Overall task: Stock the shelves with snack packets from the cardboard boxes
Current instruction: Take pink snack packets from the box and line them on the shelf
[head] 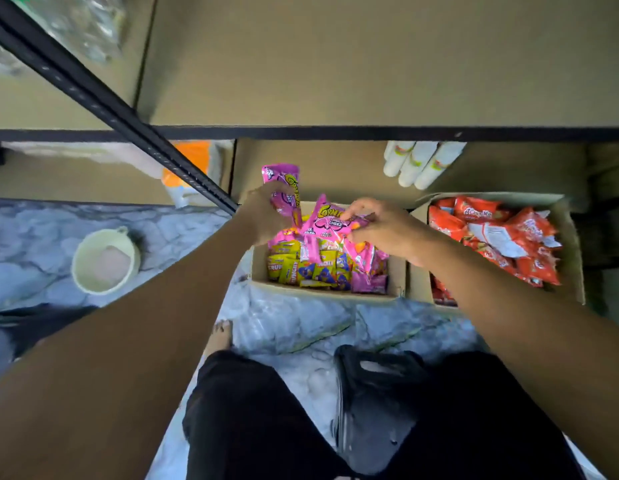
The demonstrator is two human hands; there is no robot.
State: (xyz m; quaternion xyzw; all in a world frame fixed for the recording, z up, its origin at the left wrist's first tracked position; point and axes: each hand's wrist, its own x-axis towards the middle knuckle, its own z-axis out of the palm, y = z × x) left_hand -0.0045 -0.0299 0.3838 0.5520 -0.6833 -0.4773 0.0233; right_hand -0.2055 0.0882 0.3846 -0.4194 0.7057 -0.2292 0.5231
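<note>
A cardboard box (321, 292) on the floor holds pink and yellow snack packets (311, 268). My left hand (263, 213) grips a pink packet (283, 178) lifted above the box's far left corner. My right hand (384, 226) pinches another pink packet (327, 218) at the top of the pile. To the right stands a second cardboard box (574, 244) filled with red snack packets (502, 233). The brown shelf boards (370, 64) run across the upper part of the view.
A black shelf upright (103, 98) slants from top left down to the box. White bottles (418, 164) lie on the low shelf behind the boxes. A pale bucket (105, 261) stands on the marbled floor at left. A black bag (377, 379) lies by my legs.
</note>
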